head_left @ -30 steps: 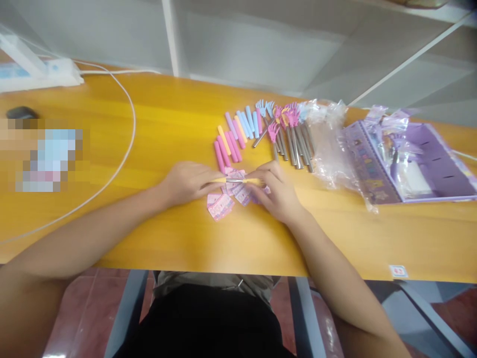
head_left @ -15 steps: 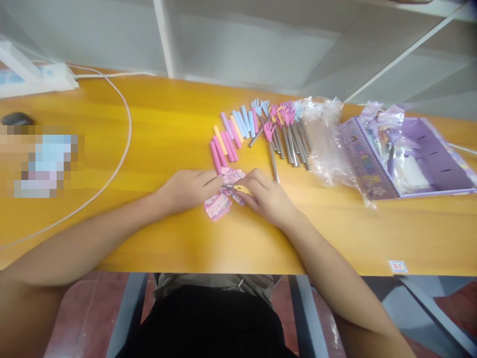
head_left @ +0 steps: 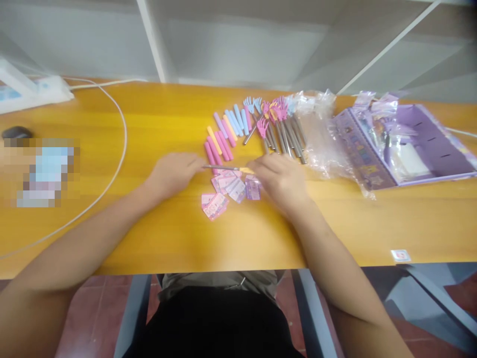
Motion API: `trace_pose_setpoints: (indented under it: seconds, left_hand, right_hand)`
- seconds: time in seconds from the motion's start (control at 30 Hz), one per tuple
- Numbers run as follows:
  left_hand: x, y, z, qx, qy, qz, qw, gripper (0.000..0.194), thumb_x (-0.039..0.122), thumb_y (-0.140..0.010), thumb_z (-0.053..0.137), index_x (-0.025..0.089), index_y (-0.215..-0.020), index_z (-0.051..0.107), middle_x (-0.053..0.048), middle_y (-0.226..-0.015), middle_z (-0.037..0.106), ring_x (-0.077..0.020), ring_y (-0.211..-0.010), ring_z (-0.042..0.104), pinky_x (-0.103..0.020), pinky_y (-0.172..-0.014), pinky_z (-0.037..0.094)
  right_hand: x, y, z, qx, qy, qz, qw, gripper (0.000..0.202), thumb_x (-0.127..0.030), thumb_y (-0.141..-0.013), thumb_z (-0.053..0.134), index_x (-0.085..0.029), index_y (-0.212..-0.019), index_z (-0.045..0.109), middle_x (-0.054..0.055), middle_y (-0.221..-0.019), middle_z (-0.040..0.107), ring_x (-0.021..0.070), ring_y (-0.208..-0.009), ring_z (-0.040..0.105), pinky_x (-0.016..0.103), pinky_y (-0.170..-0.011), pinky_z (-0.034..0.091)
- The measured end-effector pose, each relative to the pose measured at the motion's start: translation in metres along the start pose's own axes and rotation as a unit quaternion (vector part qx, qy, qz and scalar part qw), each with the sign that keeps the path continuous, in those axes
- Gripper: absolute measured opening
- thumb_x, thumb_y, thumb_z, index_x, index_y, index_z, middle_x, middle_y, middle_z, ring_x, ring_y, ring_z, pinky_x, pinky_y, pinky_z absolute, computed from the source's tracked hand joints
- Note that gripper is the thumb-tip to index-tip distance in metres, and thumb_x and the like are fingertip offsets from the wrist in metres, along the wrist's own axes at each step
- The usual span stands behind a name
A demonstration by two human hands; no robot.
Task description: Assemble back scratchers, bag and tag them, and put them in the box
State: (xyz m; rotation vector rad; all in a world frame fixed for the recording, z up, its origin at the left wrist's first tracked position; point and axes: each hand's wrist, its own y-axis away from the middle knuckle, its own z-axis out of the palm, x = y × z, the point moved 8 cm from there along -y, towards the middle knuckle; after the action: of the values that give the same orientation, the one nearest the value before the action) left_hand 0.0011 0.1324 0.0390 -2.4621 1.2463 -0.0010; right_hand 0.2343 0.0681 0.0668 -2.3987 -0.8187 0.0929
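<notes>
Between my two hands stretches a back scratcher [head_left: 223,167] with a thin metal rod and a yellow end. My left hand [head_left: 175,171] pinches the tip of the rod. The yellow end is in the closed fingers of my right hand [head_left: 279,179], which cover most of it. Just below the rod lie several small pink and purple printed cards [head_left: 227,183], with another little pile of cards [head_left: 215,206] nearer me. Pink, yellow, blue and purple tube-shaped handles [head_left: 218,144] lie beyond the rod. Several back scratchers with claw heads [head_left: 279,112] and metal rods are heaped beyond my right hand.
Clear plastic bags [head_left: 320,134] lie right of the heap. An open purple display box [head_left: 428,169] holding bagged items stands at the right. A white cable [head_left: 124,124] curves across the table's left side, near a black mouse [head_left: 17,133]. A small sticker [head_left: 400,255] lies by the front edge.
My hands have moved apart and slightly away from me, and more of the metal rod now shows between them. The cards beneath are more exposed. The view has shifted a little.
</notes>
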Motion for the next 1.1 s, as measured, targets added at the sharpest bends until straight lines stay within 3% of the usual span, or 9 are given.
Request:
trace_pose_setpoints:
  seconds: [0.1,0.2,0.37,0.5,0.63,0.83,1.03,1.1]
  left_hand:
    - [-0.05,0.001,0.004,0.01,-0.009,-0.094,0.996,0.028,0.028,-0.115,0.051,0.023,-0.113,0.079,-0.01,-0.099,0.081,-0.0292,-0.091,0.074,-0.04,-0.074,0.044]
    - [-0.084,0.005,0.006,0.011,-0.027,-0.124,0.992,0.03,0.035,-0.115,0.051,0.026,-0.114,0.079,-0.009,-0.099,0.08,-0.0308,-0.097,0.073,-0.042,-0.08,0.045]
    - [-0.127,0.026,-0.003,0.024,-0.031,-0.139,0.99,0.046,0.049,-0.121,0.04,0.023,-0.115,0.077,-0.005,-0.101,0.079,-0.0256,-0.095,0.065,-0.04,-0.082,0.043]
    - [-0.146,0.05,-0.02,0.06,-0.021,-0.135,0.989,0.059,0.062,-0.121,0.032,0.023,-0.113,0.075,0.002,-0.093,0.072,-0.0185,-0.088,0.052,-0.035,-0.082,0.039]
    - [-0.138,0.057,-0.028,0.089,-0.033,-0.123,0.988,0.052,0.061,-0.12,0.036,0.025,-0.108,0.072,0.003,-0.09,0.072,-0.0188,-0.087,0.053,-0.036,-0.078,0.036]
    - [-0.146,0.071,-0.029,0.137,0.059,-0.243,0.958,0.051,0.067,-0.114,0.051,0.022,-0.092,0.064,-0.001,-0.082,0.068,-0.02,-0.083,0.054,-0.036,-0.075,0.042]
    - [-0.148,0.07,-0.022,0.14,0.109,-0.215,0.96,0.048,0.067,-0.113,0.054,0.022,-0.103,0.066,0.002,-0.089,0.066,-0.0174,-0.09,0.051,-0.035,-0.082,0.047]
    - [-0.144,0.065,-0.02,0.129,0.109,-0.198,0.966,0.047,0.065,-0.115,0.052,0.023,-0.104,0.068,0.002,-0.09,0.067,-0.017,-0.089,0.051,-0.036,-0.084,0.048]
  right_hand:
    - [0.053,0.013,-0.008,0.034,0.027,0.107,0.993,0.03,-0.019,-0.113,0.054,-0.023,-0.113,0.084,0.006,-0.105,0.083,0.0218,-0.089,0.065,0.037,-0.078,0.04]
    - [0.105,0.035,-0.015,0.034,0.045,0.225,0.973,0.033,-0.018,-0.107,0.055,-0.022,-0.112,0.087,0.009,-0.105,0.083,0.0245,-0.09,0.064,0.037,-0.082,0.042]
    - [0.173,0.076,-0.026,0.016,0.05,0.368,0.928,0.046,-0.007,-0.091,0.055,-0.021,-0.119,0.088,0.014,-0.11,0.082,0.0268,-0.097,0.064,0.038,-0.088,0.043]
    - [0.221,0.115,-0.028,0.001,0.067,0.51,0.858,0.054,0.0,-0.075,0.053,-0.017,-0.113,0.087,0.019,-0.105,0.08,0.0284,-0.091,0.062,0.041,-0.09,0.042]
    - [0.234,0.131,-0.026,0.018,0.054,0.568,0.821,0.055,0.003,-0.07,0.048,-0.017,-0.106,0.086,0.017,-0.106,0.08,0.0262,-0.087,0.061,0.039,-0.087,0.042]
    - [0.226,0.142,-0.029,0.022,0.048,0.611,0.79,0.052,0.004,-0.074,0.052,-0.016,-0.108,0.086,0.015,-0.091,0.077,0.0233,-0.078,0.057,0.038,-0.082,0.043]
    - [0.222,0.147,-0.024,-0.004,0.101,0.603,0.791,0.038,-0.005,-0.087,0.06,-0.017,-0.115,0.083,0.006,-0.078,0.06,0.0188,-0.067,0.032,0.04,-0.073,0.033]
    - [0.222,0.143,-0.021,-0.009,0.128,0.566,0.814,0.032,-0.008,-0.089,0.059,-0.013,-0.114,0.078,0.006,-0.077,0.055,0.018,-0.066,0.025,0.04,-0.07,0.03]
